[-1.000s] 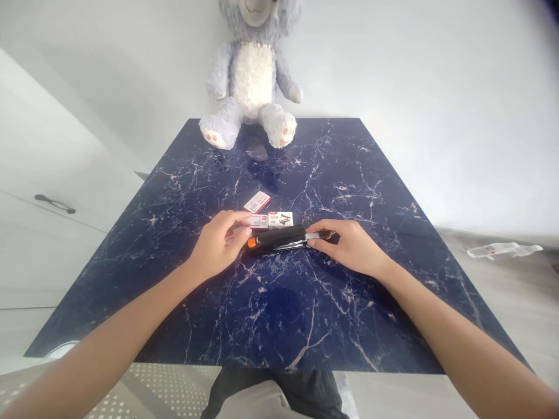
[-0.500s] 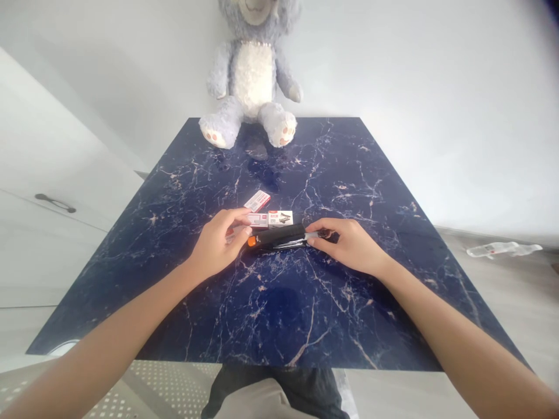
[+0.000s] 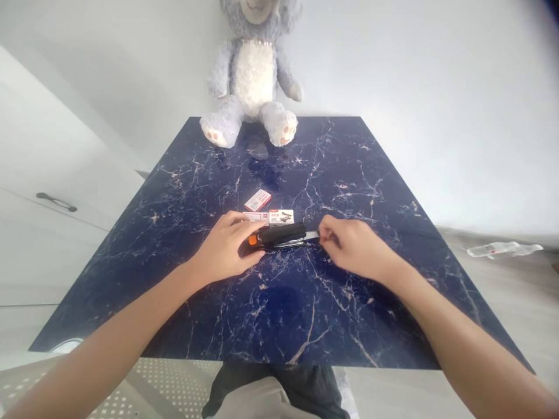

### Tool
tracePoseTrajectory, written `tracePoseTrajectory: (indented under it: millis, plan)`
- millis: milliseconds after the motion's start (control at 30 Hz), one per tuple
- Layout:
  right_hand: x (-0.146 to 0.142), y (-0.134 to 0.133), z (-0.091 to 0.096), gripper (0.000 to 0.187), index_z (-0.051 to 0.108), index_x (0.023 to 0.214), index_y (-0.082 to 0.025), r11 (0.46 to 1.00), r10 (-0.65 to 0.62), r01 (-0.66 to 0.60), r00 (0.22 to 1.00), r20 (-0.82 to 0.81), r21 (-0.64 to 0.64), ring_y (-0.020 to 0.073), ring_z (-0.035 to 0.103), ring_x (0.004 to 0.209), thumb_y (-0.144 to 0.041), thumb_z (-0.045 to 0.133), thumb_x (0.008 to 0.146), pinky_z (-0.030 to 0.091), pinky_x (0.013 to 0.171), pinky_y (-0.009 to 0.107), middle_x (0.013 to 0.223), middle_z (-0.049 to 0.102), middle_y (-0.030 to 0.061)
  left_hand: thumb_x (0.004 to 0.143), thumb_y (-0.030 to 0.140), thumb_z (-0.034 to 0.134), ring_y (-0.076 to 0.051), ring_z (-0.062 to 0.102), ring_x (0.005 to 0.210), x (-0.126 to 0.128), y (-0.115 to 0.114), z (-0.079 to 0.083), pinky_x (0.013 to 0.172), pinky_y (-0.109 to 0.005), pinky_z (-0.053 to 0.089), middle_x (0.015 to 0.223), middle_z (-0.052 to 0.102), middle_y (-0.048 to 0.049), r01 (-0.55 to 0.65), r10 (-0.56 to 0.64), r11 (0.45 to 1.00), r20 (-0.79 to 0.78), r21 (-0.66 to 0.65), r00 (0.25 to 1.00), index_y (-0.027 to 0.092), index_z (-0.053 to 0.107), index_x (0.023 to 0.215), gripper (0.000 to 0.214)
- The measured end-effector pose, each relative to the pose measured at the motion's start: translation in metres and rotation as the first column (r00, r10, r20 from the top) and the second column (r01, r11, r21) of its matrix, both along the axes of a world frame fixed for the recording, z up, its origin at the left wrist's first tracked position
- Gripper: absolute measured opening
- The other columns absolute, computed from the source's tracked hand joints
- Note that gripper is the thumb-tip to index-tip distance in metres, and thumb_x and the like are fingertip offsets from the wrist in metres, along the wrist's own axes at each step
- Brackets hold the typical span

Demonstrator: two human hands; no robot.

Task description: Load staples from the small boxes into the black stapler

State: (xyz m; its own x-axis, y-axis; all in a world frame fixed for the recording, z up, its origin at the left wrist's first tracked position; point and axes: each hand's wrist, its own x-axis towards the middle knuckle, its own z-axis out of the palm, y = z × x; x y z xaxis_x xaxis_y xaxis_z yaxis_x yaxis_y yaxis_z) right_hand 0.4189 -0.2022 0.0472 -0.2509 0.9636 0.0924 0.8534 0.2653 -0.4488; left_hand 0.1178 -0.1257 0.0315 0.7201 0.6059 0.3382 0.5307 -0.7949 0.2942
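A white cabinet (image 3: 52, 233) with a dark handle stands left of the dark blue marbled bench (image 3: 279, 308). Near the bench's middle the left hand (image 3: 227, 250) closes its fingers over the orange end of a black stapler (image 3: 283, 234) lying flat there. A red staple box (image 3: 257, 199) and a white staple box (image 3: 280, 216) sit just behind it; a grey teddy bear (image 3: 253, 70) sits at the far edge against the white wall. The right hand (image 3: 356, 247) pinches the stapler's metal tip with its fingers. A clear bottle (image 3: 502, 250) lies on the floor, far right
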Motion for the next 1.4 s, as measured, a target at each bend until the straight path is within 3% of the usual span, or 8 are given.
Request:
tracePoseTrajectory:
  millis: [100,200,333,400,467,667,1100,1400]
  plan:
    - [-0.035,-0.015,-0.008,0.028,0.053,0.103,-0.021,0.975,0.22,-0.217,0.973,-0.065,0.054,0.0199,0.063,0.077,-0.006,0.048,0.08,0.047,0.069,0.031,0.091,0.068,0.0058,0.081,0.031,0.079,-0.034,0.057,0.123,0.004,-0.001,-0.002,0.103,-0.054,0.05,0.126,0.067,-0.0143,0.005,-0.005,1.0,0.03,0.001,1.0,0.023,0.061,0.133,0.055]
    - [-0.049,-0.023,-0.007,0.024,0.052,0.099,-0.021,0.938,0.335,-0.331,0.942,-0.02,0.106,0.0196,0.058,0.073,-0.008,0.049,0.079,0.044,0.068,0.031,0.084,0.064,0.0044,0.082,0.031,0.08,-0.034,0.057,0.125,0.008,-0.002,-0.003,0.106,-0.053,0.048,0.127,0.067,-0.0138,0.026,-0.026,1.0,0.048,0.009,0.999,0.023,0.061,0.133,0.055]
    - [-0.016,-0.013,0.006,0.01,0.047,0.078,-0.023,0.987,0.154,-0.156,0.986,0.066,0.032,0.0141,0.05,0.056,-0.014,0.052,0.082,0.035,0.058,0.028,0.066,0.058,-0.0016,0.083,0.033,0.08,-0.034,0.057,0.124,0.009,-0.003,-0.003,0.105,-0.054,0.049,0.125,0.068,-0.0139,0.001,-0.001,1.0,0.021,0.012,1.0,0.022,0.06,0.134,0.056]
    - [0.004,-0.004,0.01,0.006,0.051,0.082,-0.022,0.998,-0.063,0.059,0.98,0.191,0.028,0.0148,0.049,0.054,-0.022,0.053,0.087,0.03,0.056,0.029,0.064,0.059,-0.0012,0.082,0.034,0.08,-0.034,0.057,0.124,0.008,-0.003,-0.002,0.104,-0.054,0.05,0.126,0.068,-0.0139,-0.002,0.002,1.0,0.007,0.014,1.0,0.022,0.061,0.134,0.056]
    - [0.014,0.003,0.009,0.004,0.054,0.088,-0.022,0.988,-0.147,0.152,0.947,0.287,0.006,0.0164,0.051,0.055,-0.026,0.052,0.09,0.028,0.056,0.029,0.065,0.061,-0.0001,0.082,0.033,0.081,-0.033,0.058,0.124,0.008,-0.003,-0.002,0.105,-0.054,0.05,0.127,0.067,-0.0138,-0.004,0.004,1.0,0.004,0.02,1.0,0.022,0.061,0.133,0.056]
    - [-0.006,0.004,-0.009,0.005,0.054,0.092,-0.022,0.998,-0.052,0.057,0.965,0.257,-0.012,0.017,0.054,0.062,-0.024,0.05,0.089,0.028,0.06,0.029,0.075,0.065,0.0017,0.079,0.032,0.084,-0.031,0.062,0.12,0.008,-0.005,-0.003,0.104,-0.05,0.053,0.126,0.067,-0.0142,-0.036,0.035,0.999,0.04,0.025,0.999,0.021,0.062,0.131,0.057]
    - [-0.012,0.013,-0.015,0.019,0.045,0.067,-0.021,0.982,-0.19,0.186,0.967,0.172,0.043,0.013,0.037,0.053,-0.03,0.054,0.082,0.023,0.056,0.029,0.059,0.052,-0.0012,0.078,0.031,0.085,-0.03,0.064,0.118,0.009,-0.006,-0.005,0.105,-0.049,0.054,0.125,0.067,-0.0118,-0.061,0.064,0.997,0.082,-0.04,0.995,0.024,0.065,0.128,0.054]
    - [-0.024,0.016,-0.02,0.017,0.042,0.067,-0.021,0.998,0.001,-0.004,0.999,0.045,0.057,0.0139,0.041,0.058,-0.022,0.055,0.076,0.029,0.063,0.029,0.062,0.056,-0.0015,0.078,0.026,0.085,-0.029,0.064,0.119,0.011,-0.007,-0.005,0.105,-0.049,0.053,0.126,0.068,-0.0109,-0.072,0.078,0.995,0.1,-0.062,0.992,0.024,0.064,0.127,0.053]
